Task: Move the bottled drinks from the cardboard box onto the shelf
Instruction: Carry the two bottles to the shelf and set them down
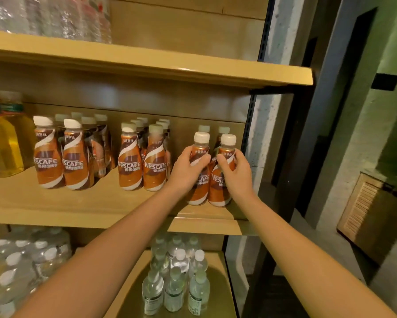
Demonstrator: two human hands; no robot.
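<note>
Two brown-and-white Nescafe coffee bottles stand side by side at the right end of the middle wooden shelf [105, 203]. My left hand [188, 168] wraps around the left bottle [198, 193], and my right hand [235, 171] grips the right bottle [219, 191]. Both bottles are upright with their bases on the shelf near its front edge. Two more of the same bottles stand just behind them. Further left on the shelf are two other groups of Nescafe bottles [144, 161]. The cardboard box is out of view.
Yellow oil bottles [2, 145] stand at the shelf's far left. Clear water bottles [174, 278] fill the lower shelf, and more sit on the top shelf [55, 17]. The shelf's dark metal upright [248, 125] and a grey wall lie just right of my right hand.
</note>
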